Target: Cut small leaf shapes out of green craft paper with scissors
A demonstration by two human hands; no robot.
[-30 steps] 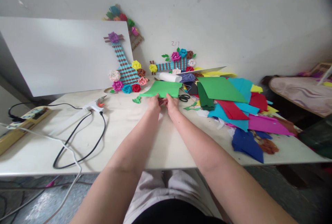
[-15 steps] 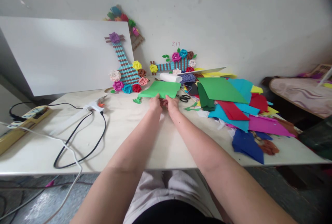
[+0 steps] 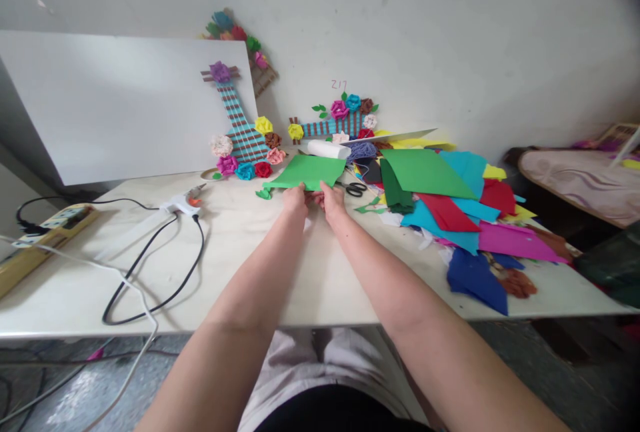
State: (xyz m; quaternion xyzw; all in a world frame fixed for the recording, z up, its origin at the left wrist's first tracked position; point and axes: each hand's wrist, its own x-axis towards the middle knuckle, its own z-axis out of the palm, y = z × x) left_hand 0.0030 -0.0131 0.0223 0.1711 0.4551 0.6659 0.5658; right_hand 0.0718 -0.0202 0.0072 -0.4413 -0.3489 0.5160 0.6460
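Note:
A sheet of green paper [image 3: 309, 171] is held up just over the table by its near edge. My left hand [image 3: 296, 197] pinches that edge, thumb on top and fingers underneath. A short way to the right, my right hand [image 3: 331, 199] grips the same edge in a similar pinch. The fingers below the sheet are partly hidden. Black-handled scissors [image 3: 356, 189] lie right of the sheet, their blades partly covered. Small green paper leaves [image 3: 263, 193] rest by its left corner.
A glue gun [image 3: 184, 204] with a looping black cord lies left, near a power strip [image 3: 50, 239]. Coloured paper sheets [image 3: 450, 212] pile up on the right. Two flower-decorated guitar shapes [image 3: 245, 135] stand at the back, beside a white board [image 3: 125, 112] and a white roll [image 3: 327, 149].
The green paper has shifted slightly left and its near edge is tilted a little. My left hand has moved slightly left with it; the right hand stays nearly in place.

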